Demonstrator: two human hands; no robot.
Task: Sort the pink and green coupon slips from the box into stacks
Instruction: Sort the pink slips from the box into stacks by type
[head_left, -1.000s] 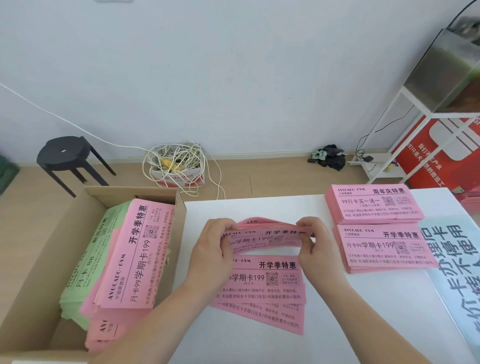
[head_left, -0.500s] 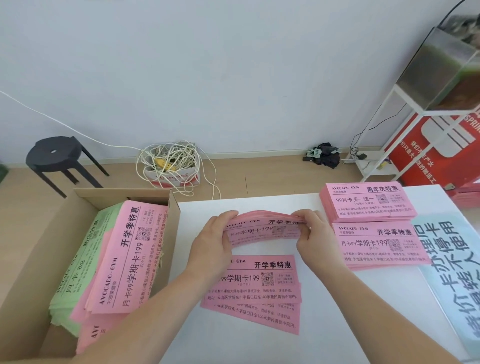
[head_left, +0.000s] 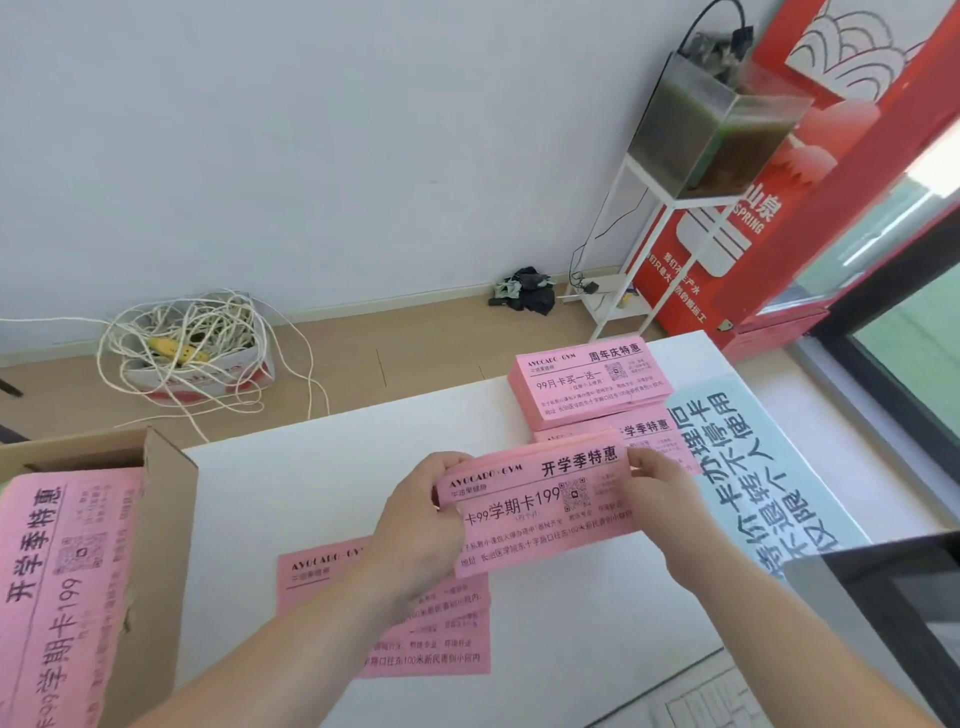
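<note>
I am in a small shop-front office. My white table (head_left: 322, 493) holds stacks of printed gym coupons (head_left: 587, 384). A red advertising banner (head_left: 857, 78) stands beside the window (head_left: 914, 332), and a fish tank (head_left: 711, 119) sits on a white stand (head_left: 615, 310).

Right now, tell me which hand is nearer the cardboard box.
Left. The left hand grips the end of the pink slip bundle facing the cardboard box; the right hand pinches the opposite end, farther away.

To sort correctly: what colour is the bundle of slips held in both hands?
The bundle of slips is pink with black print; the head view shows it.
</note>
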